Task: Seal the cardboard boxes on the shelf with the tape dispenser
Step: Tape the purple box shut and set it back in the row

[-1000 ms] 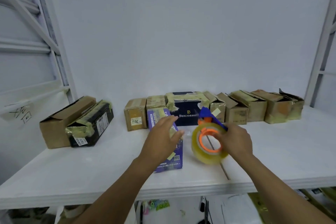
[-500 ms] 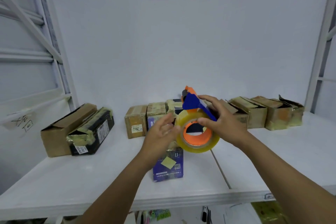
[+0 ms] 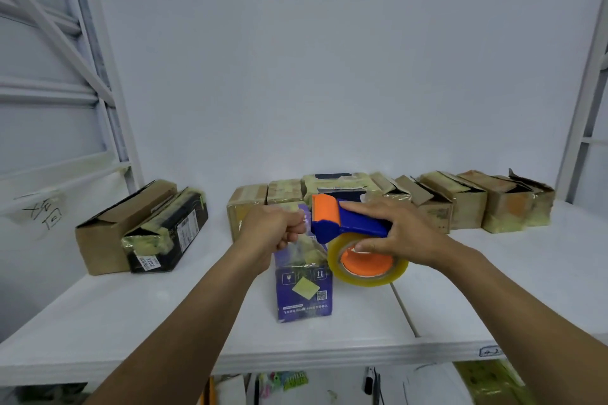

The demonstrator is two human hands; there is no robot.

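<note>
Left hand [image 3: 273, 230] clenched, right hand [image 3: 406, 233] half-curled

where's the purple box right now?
Head view, centre: the purple box stands on the white shelf near its front edge, just under the left hand and left of the tape dispenser.

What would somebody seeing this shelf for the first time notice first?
The blue and orange tape dispenser, held mid-frame by the right hand, with the left hand apparently pinching the tape end beside it. Just below them a purple box sits on the white shelf, and a row of taped brown cardboard boxes lines the back wall.
</note>
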